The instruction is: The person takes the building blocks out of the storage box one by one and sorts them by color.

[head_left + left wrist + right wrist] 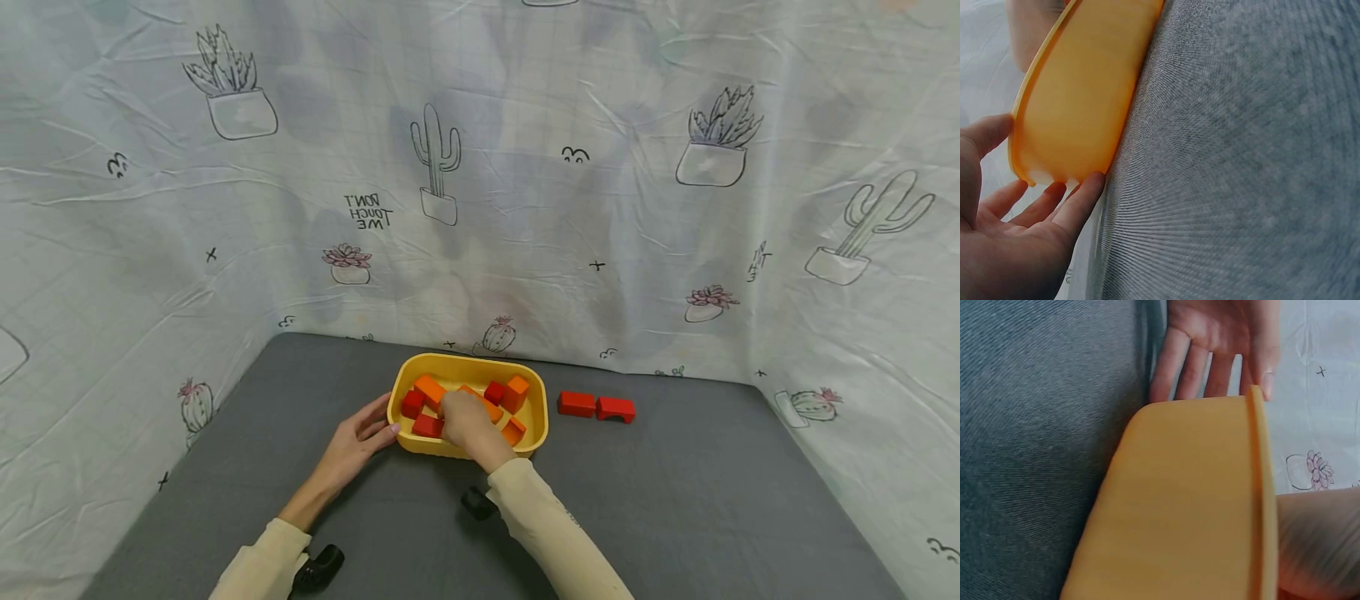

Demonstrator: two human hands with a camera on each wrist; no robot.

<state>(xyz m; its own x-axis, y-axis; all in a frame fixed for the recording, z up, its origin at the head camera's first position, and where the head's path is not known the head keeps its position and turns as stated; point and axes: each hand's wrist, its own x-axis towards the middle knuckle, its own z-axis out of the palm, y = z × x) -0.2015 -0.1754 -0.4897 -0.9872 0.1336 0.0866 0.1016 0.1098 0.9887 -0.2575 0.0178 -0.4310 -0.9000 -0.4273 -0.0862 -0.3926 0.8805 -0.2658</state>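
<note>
A yellow plastic tub (468,363) stands on the grey table, holding several red and orange toy blocks. My left hand (360,435) rests against the tub's left end. In the left wrist view its long fingers (1079,206) are fairly straight along the end wall, with the thumb at the rim. Reaching over the near rim, my right hand (467,419) is down among the blocks. Its fingertips are hidden, so whether it grips a block does not show. Near it lie a red block (427,426), an orange block (431,390) and another orange block (513,431).
Right of the tub, a plain red block (577,404) and a red arch block (616,409) lie side by side on the table (690,492). A white patterned curtain (525,233) hangs behind and at both sides.
</note>
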